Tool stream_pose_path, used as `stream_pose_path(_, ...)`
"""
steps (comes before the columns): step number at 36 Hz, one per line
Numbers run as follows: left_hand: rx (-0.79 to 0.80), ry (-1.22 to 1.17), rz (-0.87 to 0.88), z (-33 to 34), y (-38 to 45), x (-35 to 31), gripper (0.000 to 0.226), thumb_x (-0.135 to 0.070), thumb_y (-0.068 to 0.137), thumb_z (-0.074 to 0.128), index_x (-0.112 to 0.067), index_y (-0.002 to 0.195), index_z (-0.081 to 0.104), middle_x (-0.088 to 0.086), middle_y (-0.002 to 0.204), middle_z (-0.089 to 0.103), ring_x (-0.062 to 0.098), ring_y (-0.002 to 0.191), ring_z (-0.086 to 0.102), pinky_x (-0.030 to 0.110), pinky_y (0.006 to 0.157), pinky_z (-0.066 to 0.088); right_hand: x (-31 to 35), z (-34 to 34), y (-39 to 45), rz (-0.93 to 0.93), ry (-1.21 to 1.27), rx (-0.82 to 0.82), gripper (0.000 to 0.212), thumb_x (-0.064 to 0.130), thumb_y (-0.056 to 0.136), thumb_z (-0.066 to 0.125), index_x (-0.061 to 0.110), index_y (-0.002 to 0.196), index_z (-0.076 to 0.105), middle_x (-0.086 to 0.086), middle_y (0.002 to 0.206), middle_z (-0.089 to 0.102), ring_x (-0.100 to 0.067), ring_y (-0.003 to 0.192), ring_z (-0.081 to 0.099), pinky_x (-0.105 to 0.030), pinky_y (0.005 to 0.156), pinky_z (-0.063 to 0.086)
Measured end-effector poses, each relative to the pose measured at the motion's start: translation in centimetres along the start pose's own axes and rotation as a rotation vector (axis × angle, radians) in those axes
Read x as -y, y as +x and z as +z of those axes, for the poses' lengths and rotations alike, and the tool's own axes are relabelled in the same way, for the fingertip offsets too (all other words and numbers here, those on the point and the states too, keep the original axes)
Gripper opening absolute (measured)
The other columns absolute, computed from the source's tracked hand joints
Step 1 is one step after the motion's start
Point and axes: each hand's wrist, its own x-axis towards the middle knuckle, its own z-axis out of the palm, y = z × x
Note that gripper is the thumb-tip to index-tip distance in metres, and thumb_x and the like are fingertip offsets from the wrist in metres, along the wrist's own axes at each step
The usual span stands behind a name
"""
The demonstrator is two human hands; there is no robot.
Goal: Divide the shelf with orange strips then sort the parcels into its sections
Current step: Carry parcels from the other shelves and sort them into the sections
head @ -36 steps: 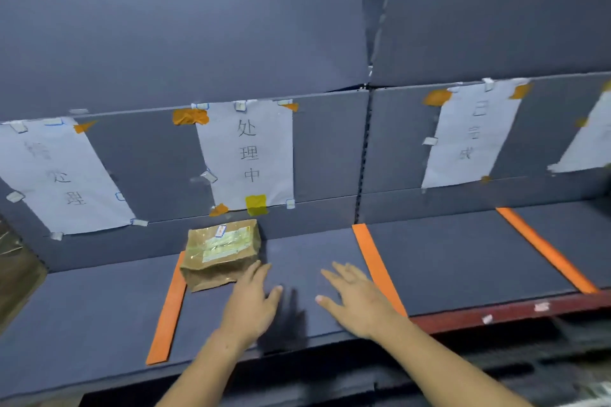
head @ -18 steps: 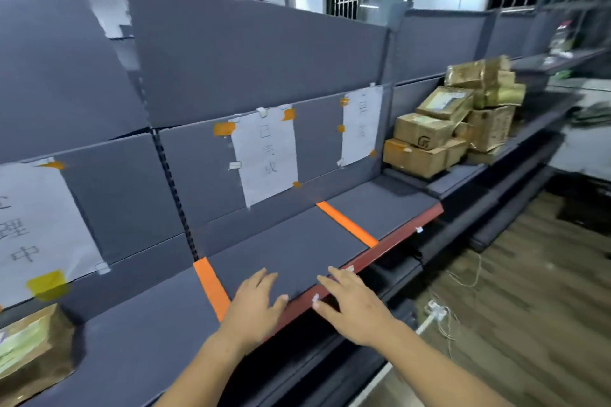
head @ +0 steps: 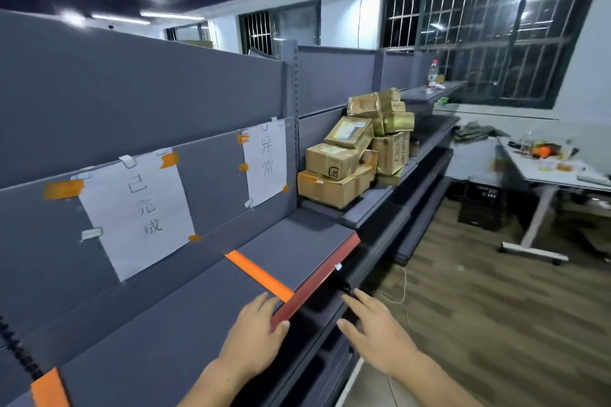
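The grey shelf (head: 158, 334) runs from lower left to the right, with a red front edge. An orange strip (head: 259, 275) crosses it ahead of my hands, and another orange strip (head: 49, 388) shows at the bottom left. Paper labels (head: 139, 211) are taped on the back panel. A pile of several brown cardboard parcels (head: 358, 149) sits on the shelf farther right. My left hand (head: 254, 337) hovers over the shelf's front edge, fingers straight, holding nothing. My right hand (head: 375, 330) is out past the edge, fingers spread, empty.
A second paper label (head: 266, 162) hangs near the shelf upright. Lower shelves (head: 413, 201) jut out below. A white table (head: 558, 172) with small items stands at right on the wooden floor (head: 479, 307). A bottle (head: 432, 73) stands on the far shelf top.
The view has swung right along the shelf: the parcel in the left section has gone out of frame and the parcel pile is now closer. Both hands stay open and empty.
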Motion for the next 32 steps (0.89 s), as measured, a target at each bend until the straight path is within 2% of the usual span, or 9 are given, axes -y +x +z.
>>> stream_pose_path(4, 0.016, 0.014, 0.044, 0.4, 6.2, -0.6, 0.058, -0.046, 0.103, 0.045, -0.023, 0.155, 0.031, -0.004, 0.165, 0.021, 0.016, 0.153, 0.016, 0.032, 0.12, 0.021, -2.3, -1.9, 4.7, 0.042, 0.013, -0.043, 0.088, 0.08, 0.088, 0.019, 0.031, 0.161, 0.024, 0.009, 0.17, 0.012, -0.014, 0.156, 0.007, -0.031, 0.127, 0.012)
stream_pose_path(6, 0.004, 0.003, 0.046, 0.8, 10.0, -0.4, 0.061, -0.047, 0.102, 0.046, -0.023, 0.156, 0.03, -0.003, 0.167, 0.018, 0.016, 0.154, 0.015, 0.034, 0.122, 0.021, -3.4, -2.9, 7.4, 0.063, 0.012, -0.061, 0.07, 0.065, 0.101, 0.032, 0.031, 0.161, 0.024, 0.008, 0.17, 0.013, -0.014, 0.156, 0.008, -0.031, 0.127, 0.012)
stream_pose_path(8, -0.003, -0.01, 0.047, 1.0, 13.7, -0.4, 0.061, -0.046, 0.102, 0.048, -0.022, 0.156, 0.031, 0.0, 0.166, 0.02, 0.017, 0.154, 0.016, 0.033, 0.122, 0.019, -4.3, -4.1, 10.1, 0.08, 0.025, -0.074, 0.063, 0.057, 0.105, 0.036, 0.031, 0.161, 0.024, 0.009, 0.17, 0.013, -0.013, 0.156, 0.008, -0.031, 0.126, 0.013)
stream_pose_path(20, 0.033, -0.185, 0.048, 2.5, 29.8, -4.0, 0.059, -0.041, 0.104, 0.047, -0.022, 0.157, 0.03, -0.004, 0.166, 0.02, 0.014, 0.154, 0.013, 0.034, 0.125, 0.013, -9.1, -9.3, 23.3, 0.178, 0.111, -0.094, 0.061, 0.057, 0.104, 0.036, 0.033, 0.16, 0.027, 0.012, 0.168, 0.017, -0.01, 0.155, 0.011, -0.033, 0.125, 0.016)
stream_pose_path(27, 0.002, -0.278, -0.026, 3.8, 37.2, -4.5, 0.059, -0.042, 0.102, 0.048, -0.025, 0.156, 0.031, -0.008, 0.164, 0.023, 0.013, 0.152, 0.018, 0.036, 0.124, 0.021, -11.9, -10.6, 30.3, 0.191, 0.17, -0.105, 0.059, 0.056, 0.103, 0.04, 0.036, 0.158, 0.03, 0.014, 0.166, 0.021, -0.008, 0.154, 0.016, -0.032, 0.124, 0.018)
stream_pose_path(32, -0.033, -0.283, -0.061, 4.6, 41.8, -6.0, 0.057, -0.039, 0.103, 0.048, -0.024, 0.156, 0.032, -0.006, 0.164, 0.023, 0.014, 0.152, 0.019, 0.033, 0.122, 0.02, -14.1, -12.2, 35.4, 0.158, 0.188, -0.102, 0.058, 0.051, 0.104, 0.044, 0.031, 0.158, 0.033, 0.012, 0.165, 0.025, -0.009, 0.153, 0.018, -0.031, 0.124, 0.017)
